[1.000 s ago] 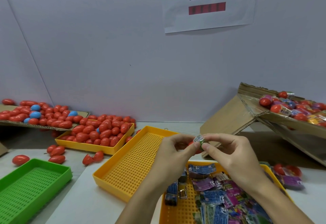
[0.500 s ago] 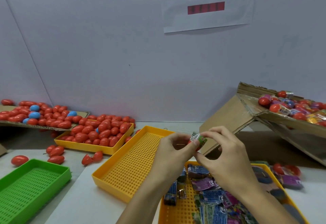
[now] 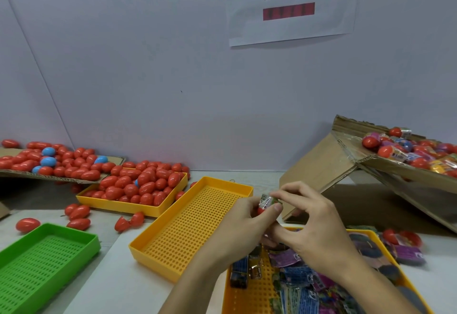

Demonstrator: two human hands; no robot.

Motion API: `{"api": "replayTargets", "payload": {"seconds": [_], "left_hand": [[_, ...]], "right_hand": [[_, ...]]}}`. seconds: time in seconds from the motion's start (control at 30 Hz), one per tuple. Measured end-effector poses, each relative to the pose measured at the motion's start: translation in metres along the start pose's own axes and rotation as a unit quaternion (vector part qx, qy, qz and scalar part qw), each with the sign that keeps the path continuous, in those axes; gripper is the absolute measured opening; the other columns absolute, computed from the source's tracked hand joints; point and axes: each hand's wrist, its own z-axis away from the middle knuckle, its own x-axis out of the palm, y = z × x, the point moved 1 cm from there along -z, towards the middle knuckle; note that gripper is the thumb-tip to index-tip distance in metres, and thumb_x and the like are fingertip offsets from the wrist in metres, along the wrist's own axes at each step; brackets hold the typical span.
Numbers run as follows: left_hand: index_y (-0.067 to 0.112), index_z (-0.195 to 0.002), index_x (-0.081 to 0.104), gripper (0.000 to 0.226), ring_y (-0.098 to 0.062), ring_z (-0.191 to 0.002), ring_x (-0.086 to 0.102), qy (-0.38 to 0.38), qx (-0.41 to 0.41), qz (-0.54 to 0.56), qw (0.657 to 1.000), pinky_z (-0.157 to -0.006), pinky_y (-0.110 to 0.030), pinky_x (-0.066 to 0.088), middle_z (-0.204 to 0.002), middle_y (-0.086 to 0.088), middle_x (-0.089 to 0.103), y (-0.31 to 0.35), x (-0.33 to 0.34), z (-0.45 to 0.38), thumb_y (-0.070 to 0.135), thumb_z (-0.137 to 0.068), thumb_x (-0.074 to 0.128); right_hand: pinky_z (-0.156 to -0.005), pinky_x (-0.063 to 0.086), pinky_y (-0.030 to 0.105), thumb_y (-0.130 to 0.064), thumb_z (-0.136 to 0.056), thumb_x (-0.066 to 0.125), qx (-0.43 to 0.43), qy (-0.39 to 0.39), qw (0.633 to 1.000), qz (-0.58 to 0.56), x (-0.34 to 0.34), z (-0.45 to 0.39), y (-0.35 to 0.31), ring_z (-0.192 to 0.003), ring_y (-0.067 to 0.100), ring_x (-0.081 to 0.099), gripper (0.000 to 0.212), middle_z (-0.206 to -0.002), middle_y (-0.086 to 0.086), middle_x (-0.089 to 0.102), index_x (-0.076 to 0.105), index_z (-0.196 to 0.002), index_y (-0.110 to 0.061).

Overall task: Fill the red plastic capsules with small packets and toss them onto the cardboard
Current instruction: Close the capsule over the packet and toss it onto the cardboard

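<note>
Two hands meet just right of the empty yellow perforated plastic tray. Your left hand grips a small red plastic capsule; your right hand pinches a shiny printed packet into its mouth. Compared with a second ago, the packet sits deeper, so closing seems next, then tossing onto the sloped brown cardboard.

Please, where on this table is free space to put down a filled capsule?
The middle yellow tray is bare inside, and so is the green tray. White table shows between them. Crowded: the far yellow tray of red capsules, and the packet tray under both hands.
</note>
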Motion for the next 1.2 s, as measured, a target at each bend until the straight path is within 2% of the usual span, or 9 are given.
{"api": "replayTargets", "payload": {"seconds": [0.2,0.3,0.43,0.67,0.77,0.83,0.97,1.07,1.2], "left_hand": [[0.014,-0.101,0.065,0.026,-0.019,-0.075,0.073,-0.023,-0.002,-0.003,1.000,-0.073,-0.032,0.062,-0.072,0.000,0.071,0.000,-0.003,0.002,0.039,-0.098,0.057],[0.012,-0.103,0.068,0.040,-0.020,-0.080,0.073,0.001,0.015,0.018,1.000,-0.073,-0.034,0.062,-0.081,-0.010,0.071,-0.001,-0.001,0.000,0.049,-0.090,0.057],[0.012,-0.106,0.069,0.038,-0.017,-0.079,0.072,0.009,0.020,0.040,0.999,-0.074,-0.035,0.061,-0.081,-0.004,0.072,0.000,0.002,0.000,0.044,-0.096,0.050],[-0.002,-0.111,0.061,0.046,-0.029,-0.070,0.069,-0.018,-0.028,0.024,0.999,-0.067,-0.035,0.059,-0.072,-0.014,0.069,0.005,0.001,0.003,0.039,-0.105,0.040],[0.003,-0.113,0.062,0.045,-0.026,-0.073,0.070,-0.013,-0.018,0.022,1.000,-0.069,-0.035,0.059,-0.073,-0.009,0.069,0.004,0.002,0.003,0.040,-0.105,0.039],[0.010,-0.112,0.066,0.041,-0.020,-0.077,0.070,0.009,0.008,0.042,0.999,-0.073,-0.037,0.060,-0.079,-0.006,0.071,0.003,0.004,0.001,0.039,-0.105,0.039],[0.006,-0.102,0.071,0.042,-0.021,-0.081,0.070,0.048,0.017,0.149,0.987,-0.071,-0.032,0.059,-0.086,-0.014,0.072,0.001,0.012,-0.002,0.030,-0.107,0.037],[0.007,-0.095,0.074,0.043,-0.025,-0.086,0.074,0.054,0.013,0.211,0.976,-0.070,-0.027,0.058,-0.088,-0.015,0.076,0.001,0.018,-0.002,0.025,-0.107,0.037],[-0.003,-0.105,0.069,0.045,-0.032,-0.093,0.074,0.055,0.020,0.235,0.970,-0.076,-0.029,0.059,-0.094,-0.021,0.075,0.000,0.022,-0.003,0.026,-0.108,0.035]], "right_hand": [[-0.068,0.045,0.015,-0.022,-0.075,0.081,0.017,0.015,1.000,-0.016,0.001,-0.001,0.004,-0.081,0.007,0.050,0.048,-0.109,-0.026,0.056,0.061,-0.109,-0.049],[-0.068,0.048,0.019,-0.028,-0.076,0.082,0.019,0.016,0.999,-0.034,0.001,-0.001,0.003,-0.081,0.009,0.052,0.043,-0.109,-0.025,0.058,0.061,-0.104,-0.053],[-0.070,0.050,0.026,-0.031,-0.076,0.082,0.030,0.005,0.998,-0.050,-0.001,0.000,0.004,-0.081,0.010,0.054,0.042,-0.109,-0.026,0.062,0.063,-0.104,-0.055],[-0.072,0.046,0.020,-0.023,-0.078,0.082,0.017,-0.003,0.999,-0.049,0.000,-0.001,0.001,-0.084,-0.001,0.054,0.047,-0.111,-0.033,0.060,0.059,-0.099,-0.059],[-0.071,0.047,0.020,-0.024,-0.080,0.081,0.021,-0.004,0.999,-0.050,0.002,-0.001,0.002,-0.082,0.002,0.054,0.045,-0.111,-0.030,0.060,0.059,-0.100,-0.059],[-0.071,0.051,0.025,-0.027,-0.080,0.080,0.030,0.001,0.998,-0.062,0.001,-0.001,0.003,-0.081,0.006,0.057,0.041,-0.111,-0.027,0.062,0.061,-0.101,-0.057],[-0.074,0.058,0.032,-0.029,-0.078,0.080,0.047,0.007,0.995,-0.082,-0.001,-0.002,0.004,-0.086,0.006,0.065,0.039,-0.110,-0.027,0.064,0.065,-0.105,-0.052],[-0.078,0.057,0.021,-0.025,-0.078,0.081,0.043,0.021,0.995,-0.087,-0.001,-0.001,0.002,-0.095,0.001,0.067,0.043,-0.110,-0.030,0.065,0.064,-0.109,-0.050],[-0.077,0.049,0.005,-0.020,-0.078,0.082,0.033,0.035,0.995,-0.086,0.001,-0.001,0.000,-0.100,-0.008,0.063,0.046,-0.110,-0.037,0.062,0.063,-0.111,-0.045]]}}
